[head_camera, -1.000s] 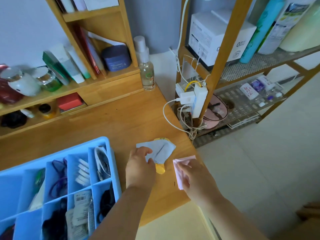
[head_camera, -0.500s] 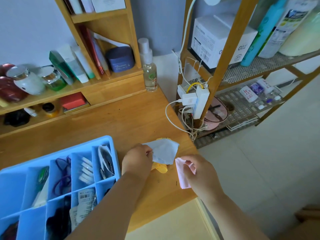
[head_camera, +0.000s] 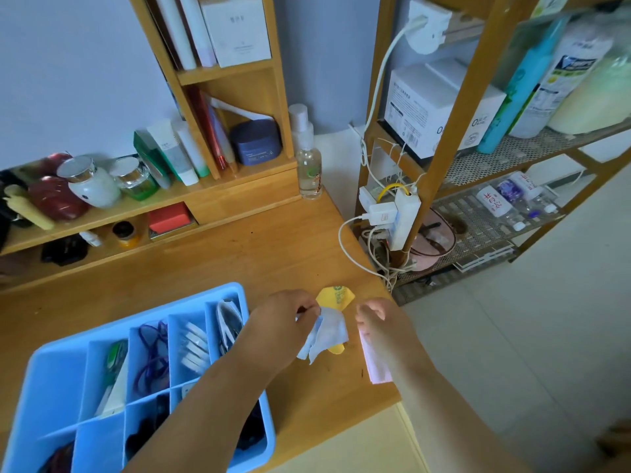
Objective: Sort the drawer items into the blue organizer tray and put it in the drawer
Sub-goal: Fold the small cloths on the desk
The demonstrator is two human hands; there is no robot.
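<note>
The blue organizer tray (head_camera: 51,377) lies at the desk's lower left, its compartments filled with cords, white clips and other small items. My left hand (head_camera: 280,322) pinches the top of a light blue cloth (head_camera: 327,336) and lifts it off the desk. A yellow cloth (head_camera: 335,297) lies flat beneath it on the wood. My right hand (head_camera: 379,322) grips a pink cloth (head_camera: 374,365) that hangs down by the desk's right edge. My left forearm hides the tray's near right compartments.
A wooden desk shelf (head_camera: 205,203) with jars, tubes and a clear spray bottle (head_camera: 309,165) stands behind. To the right, a wooden rack (head_camera: 450,131) holds boxes, bottles and a white power strip (head_camera: 403,220) with cables. Pale floor lies beyond the desk's right edge.
My left hand has raised the blue cloth from flat on the desk, uncovering the yellow cloth. My right hand with the pink cloth has come closer to the left hand.
</note>
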